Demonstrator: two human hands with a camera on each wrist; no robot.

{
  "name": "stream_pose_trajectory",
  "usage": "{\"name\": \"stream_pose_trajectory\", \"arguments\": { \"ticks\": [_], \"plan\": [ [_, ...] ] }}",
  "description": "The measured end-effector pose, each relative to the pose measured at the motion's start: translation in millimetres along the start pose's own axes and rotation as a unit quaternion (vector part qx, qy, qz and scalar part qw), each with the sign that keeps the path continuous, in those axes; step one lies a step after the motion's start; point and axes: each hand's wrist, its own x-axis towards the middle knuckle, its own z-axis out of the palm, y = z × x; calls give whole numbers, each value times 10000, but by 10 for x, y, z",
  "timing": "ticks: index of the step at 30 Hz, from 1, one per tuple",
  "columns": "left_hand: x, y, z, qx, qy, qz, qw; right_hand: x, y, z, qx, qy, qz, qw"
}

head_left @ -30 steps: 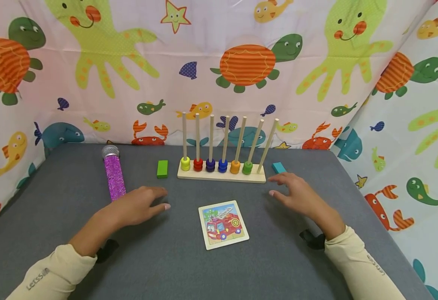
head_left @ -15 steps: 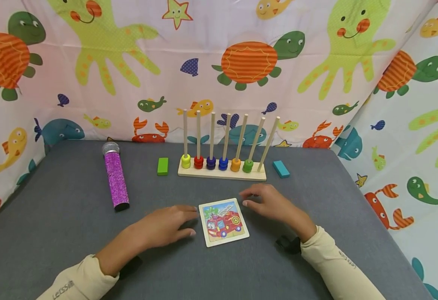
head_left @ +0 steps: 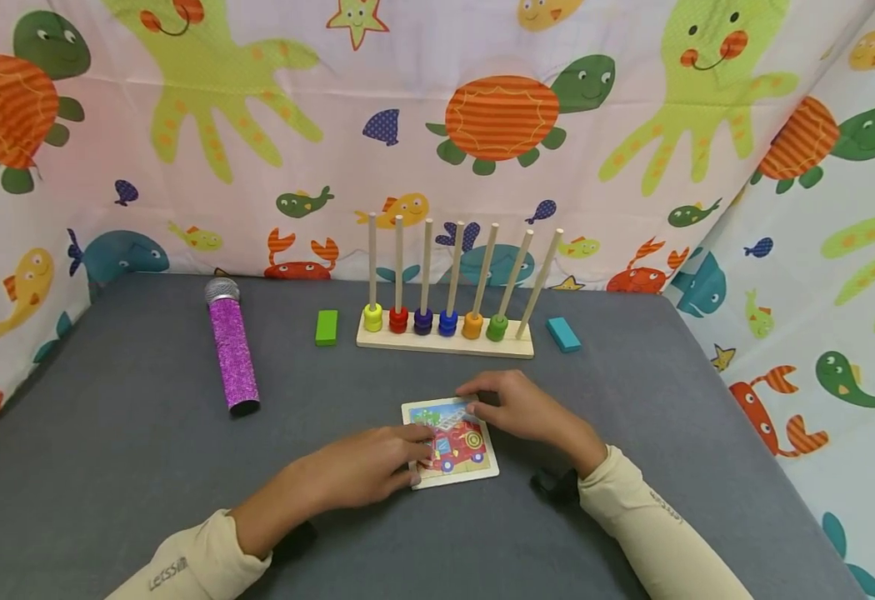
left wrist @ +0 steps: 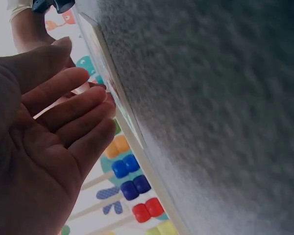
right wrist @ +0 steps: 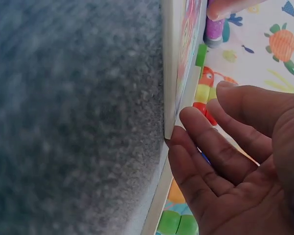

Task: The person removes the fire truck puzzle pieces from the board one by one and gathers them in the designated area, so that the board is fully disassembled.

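Beyond the fire-engine puzzle (head_left: 450, 442) on the grey worktop (head_left: 145, 467) are standing a peg rack (head_left: 445, 333), a green block (head_left: 326, 327), a blue block (head_left: 562, 334) and a purple microphone (head_left: 232, 350). The left hand (head_left: 366, 467) and right hand (head_left: 520, 408), fingers straight, are touching the puzzle's opposite edges, having closed in from either side.

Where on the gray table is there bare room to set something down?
Bare gray table left of the left hand, below the microphone; another patch right of the teal block. Crowded around the puzzle and abacus.
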Motion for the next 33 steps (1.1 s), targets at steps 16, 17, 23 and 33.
{"name": "stream_pose_trajectory", "arguments": {
  "ticks": [16,17,23,33],
  "plan": [
    [113,-23,17,96,-532,181,9984,93,-93,8,-415,-450,-501,9969],
    [117,-27,14,118,-550,194,9982,113,-107,21,-404,-503,-551,9964],
    [126,-53,2,322,-722,249,9966,226,-142,106,-426,-586,-776,9943],
    [134,-65,0,186,-929,464,9944,316,-191,159,-534,-722,-752,9931]
  ]
}}
